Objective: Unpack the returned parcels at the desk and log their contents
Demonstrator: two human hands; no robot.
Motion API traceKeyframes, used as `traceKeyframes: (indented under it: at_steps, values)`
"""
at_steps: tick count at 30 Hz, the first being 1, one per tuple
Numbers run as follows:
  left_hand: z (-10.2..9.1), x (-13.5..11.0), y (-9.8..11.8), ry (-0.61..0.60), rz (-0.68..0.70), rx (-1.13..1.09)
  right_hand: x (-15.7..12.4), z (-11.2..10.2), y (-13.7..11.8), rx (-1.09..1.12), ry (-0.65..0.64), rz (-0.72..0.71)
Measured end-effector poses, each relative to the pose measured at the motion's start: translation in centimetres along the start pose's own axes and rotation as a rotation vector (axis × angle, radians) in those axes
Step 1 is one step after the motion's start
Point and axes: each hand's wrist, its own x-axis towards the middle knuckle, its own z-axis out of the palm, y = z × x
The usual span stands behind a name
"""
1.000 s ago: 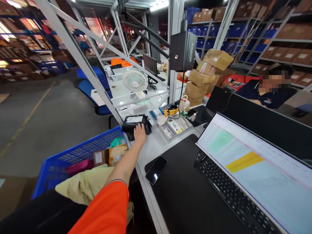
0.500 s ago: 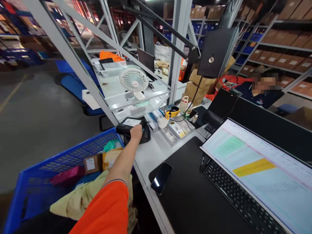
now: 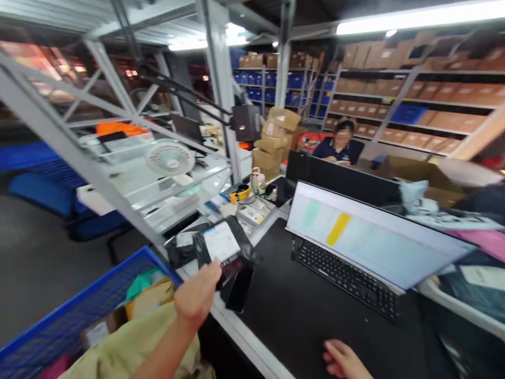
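My left hand (image 3: 198, 296) grips the near edge of a black parcel (image 3: 241, 231) with a white label on its upper side. The parcel is tilted, held above the edge of the desk. Beside it on the left lies another black parcel (image 3: 177, 255) with a small white label. Right by the held parcel, a dark phone (image 3: 240, 288) rests on the black desk mat (image 3: 292, 295). Over the mat's near part, my right hand (image 3: 342, 360) comes in from the bottom edge, blurred, with loosely bent fingers and nothing visible in them.
A monitor (image 3: 355, 237) stands behind a black keyboard (image 3: 339, 276). Left and below is a blue crate (image 3: 94, 302) of parcels. A tray of small items (image 3: 262, 213), a fan (image 3: 169, 158) and a metal frame post (image 3: 221, 79) stand beyond. A person (image 3: 335, 147) sits behind the partition.
The black parcel has come nearer and to the right of the other one, in my left hand. My right hand has entered at the bottom. The view has swung right and up.
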Motion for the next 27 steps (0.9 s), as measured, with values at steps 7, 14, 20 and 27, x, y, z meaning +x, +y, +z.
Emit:
traceKeyframes:
  at_steps: [7, 14, 20, 27]
  values:
    - [0.4, 1.6, 21.5, -0.228, 0.362, -0.738, -4.2, -0.8, -4.9, 0.893, -0.320, -0.025]
    - [0.5, -1.3, 30.4, -0.769, -0.409, -1.177, -8.8, -8.0, 2.0, 0.854, -0.087, -0.104]
    - [3.1, -3.1, 35.0, -0.966, -1.564, -1.726, -10.9, -9.1, 2.9, 0.668, -0.113, -0.238]
    - [4.5, -4.0, 34.7, -0.746, -1.807, -1.465, -12.7, -19.8, 12.1, -0.202, 1.051, -0.073]
